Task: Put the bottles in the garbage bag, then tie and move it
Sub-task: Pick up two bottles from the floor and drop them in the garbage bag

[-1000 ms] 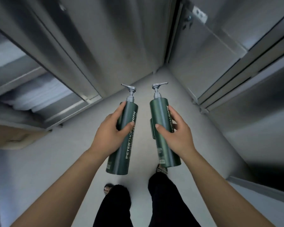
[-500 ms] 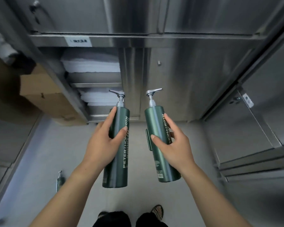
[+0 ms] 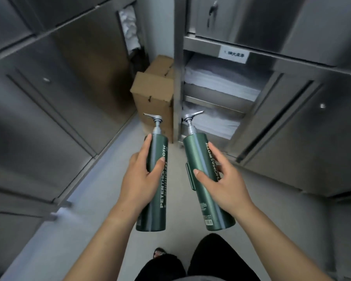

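- Brushed stainless-steel cabinets (image 3: 55,102) with flat doors and small round knobs were seen on both sides of a narrow aisle; the surfaces were smooth and dully reflective.
- A pale, matte floor (image 3: 101,195) was visible between the cabinet rows.
- An open steel shelving bay (image 3: 215,92) was located ahead on the right, with folded white linens (image 3: 221,82) stacked on its shelves and a white label (image 3: 233,54) fixed to its upper rail; the label text could not be read.
- A tall, rectangular cardboard box (image 3: 153,102) with creased flaps was stood upright on the floor just beside the shelving bay.
- The left bottle (image 3: 157,201), a dark green cylinder with a satin metallic finish, white lettering and a grey pump, was held above the floor in front of the body, its long axis near upright and its pump end directed away from the wearer.
- The right bottle (image 3: 203,191), of the same form, was held just beside it, apart from it, tilted slightly so that its base pointed outward to the right.
- The left hand (image 3: 139,179) was clamped around the left bottle's mid-body, thumb laid across the front.
- The right hand (image 3: 227,185) was clamped around the right bottle's mid-body, thumb laid across the front and fingers wrapped behind.
- Both forearms were extended forward, bare.
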A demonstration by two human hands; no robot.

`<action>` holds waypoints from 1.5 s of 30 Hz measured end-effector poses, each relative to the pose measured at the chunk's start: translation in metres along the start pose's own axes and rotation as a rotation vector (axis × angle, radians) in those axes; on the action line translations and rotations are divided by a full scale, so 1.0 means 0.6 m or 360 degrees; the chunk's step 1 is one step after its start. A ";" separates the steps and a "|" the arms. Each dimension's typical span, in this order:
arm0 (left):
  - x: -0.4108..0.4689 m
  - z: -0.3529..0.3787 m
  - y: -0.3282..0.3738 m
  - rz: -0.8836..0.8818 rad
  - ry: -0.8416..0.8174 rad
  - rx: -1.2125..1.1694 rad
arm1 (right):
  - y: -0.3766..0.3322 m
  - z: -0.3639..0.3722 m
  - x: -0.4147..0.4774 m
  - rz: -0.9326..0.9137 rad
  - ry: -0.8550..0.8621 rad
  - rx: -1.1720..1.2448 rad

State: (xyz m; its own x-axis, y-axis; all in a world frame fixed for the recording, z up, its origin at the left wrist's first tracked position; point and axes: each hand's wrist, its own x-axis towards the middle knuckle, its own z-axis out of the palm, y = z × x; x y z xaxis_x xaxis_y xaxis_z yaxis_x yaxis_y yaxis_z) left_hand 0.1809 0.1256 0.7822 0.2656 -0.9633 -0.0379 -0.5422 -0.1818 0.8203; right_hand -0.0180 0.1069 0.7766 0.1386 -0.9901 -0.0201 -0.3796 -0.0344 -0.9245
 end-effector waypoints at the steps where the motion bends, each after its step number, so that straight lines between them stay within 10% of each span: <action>1: 0.001 -0.018 -0.019 -0.0061 0.0067 -0.0016 | -0.009 0.020 0.011 -0.0026 -0.0060 -0.0023; 23: 0.014 -0.223 -0.216 -0.1107 0.1488 -0.0090 | -0.155 0.449 0.278 -0.0488 -0.1694 -0.0031; 45: -0.623 -0.293 -0.239 -0.1762 0.2431 0.0102 | -0.261 0.680 -0.322 -0.1022 -0.2849 -0.0080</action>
State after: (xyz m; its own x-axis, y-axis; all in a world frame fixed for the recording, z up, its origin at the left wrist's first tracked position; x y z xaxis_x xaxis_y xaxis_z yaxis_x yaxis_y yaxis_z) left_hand 0.2994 0.5462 0.7788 0.8342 0.5502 0.0379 0.3313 -0.5548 0.7632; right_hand 0.3879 0.3590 0.7697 0.8884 0.4534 -0.0720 0.0890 -0.3240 -0.9419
